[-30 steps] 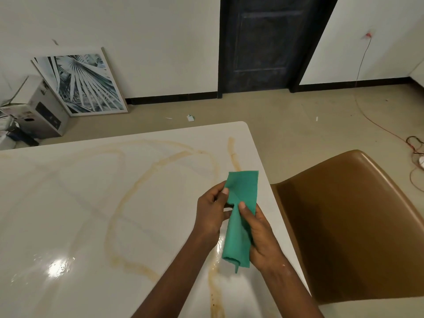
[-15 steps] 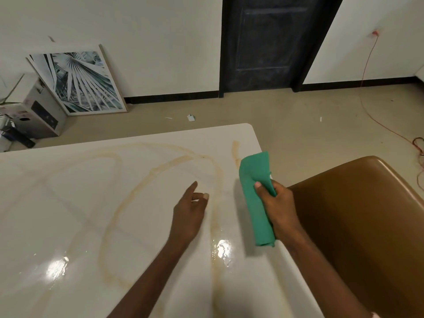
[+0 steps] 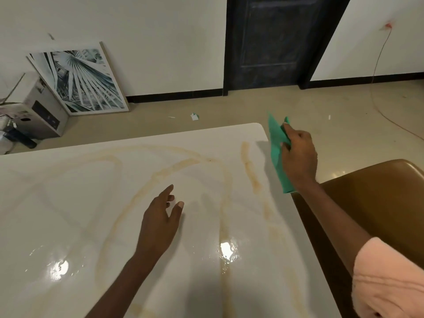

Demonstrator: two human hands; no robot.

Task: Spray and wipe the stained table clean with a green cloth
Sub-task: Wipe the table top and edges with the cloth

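Evidently the wiping step was about to begin: the right hand (image 3: 298,154) gripped the green cloth (image 3: 276,152), its fingers (image 3: 286,128) curled round the folds, off the counter's (image 3: 68,203) far right corner and above it. The left hand (image 3: 160,223) hovered over the middle, fingers loosely spread (holding nothing). Next, the cloth would need pressing down onto the brown stains (image 3: 250,171) just left of it.

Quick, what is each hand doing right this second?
Left hand: open, fingers relaxed over the table, holding nothing.
Right hand: gripping the green cloth by the table's far right corner.
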